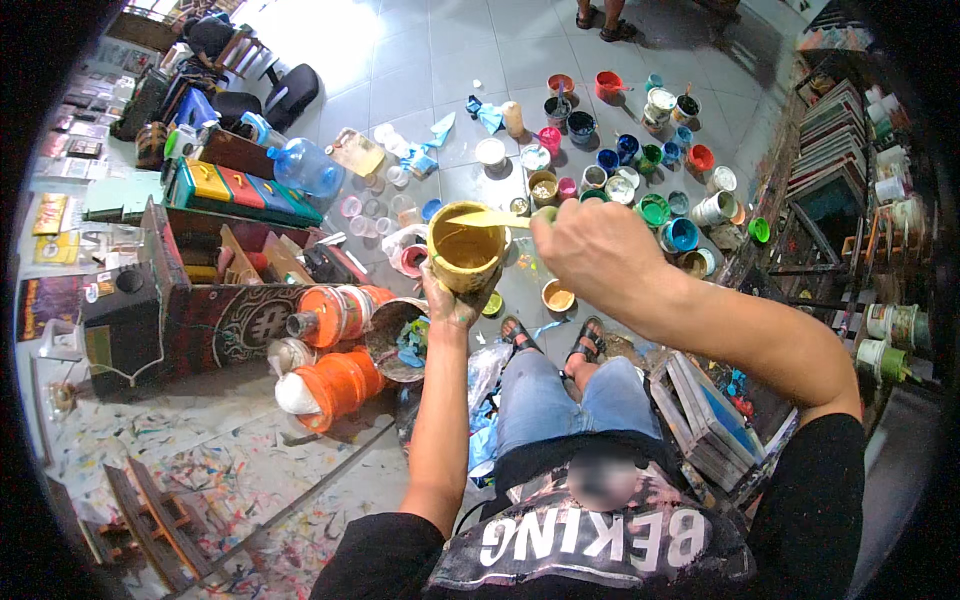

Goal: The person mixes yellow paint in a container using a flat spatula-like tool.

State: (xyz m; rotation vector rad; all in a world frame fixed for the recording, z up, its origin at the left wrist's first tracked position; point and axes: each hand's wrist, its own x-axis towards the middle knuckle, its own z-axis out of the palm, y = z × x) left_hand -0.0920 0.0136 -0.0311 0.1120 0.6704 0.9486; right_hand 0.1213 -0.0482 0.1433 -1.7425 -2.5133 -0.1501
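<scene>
My left hand (450, 303) grips a round tub of mustard-yellow paint (466, 272) from below, tilting its mouth up toward me. Paint coats the tub's rim and inner wall. In my right hand (590, 240) is a yellow spatula (490, 219), its flat blade lying across the tub's rim on the far side. The right fingers are closed round the spatula's end. Beyond my hands, many open paint pots stand on the floor, among them a blue pot (681, 235), a green pot (653, 209) and a pot of orange-yellow paint (558, 295).
Orange buckets (340, 388) lie on their sides at the left, near a bin with rags (398, 340). A water jug (305, 168) stands by a wooden cabinet (250, 320). Framed screens (705, 420) lean beside my right leg; racks (830, 150) line the right. Another person's feet (605, 22) show far off.
</scene>
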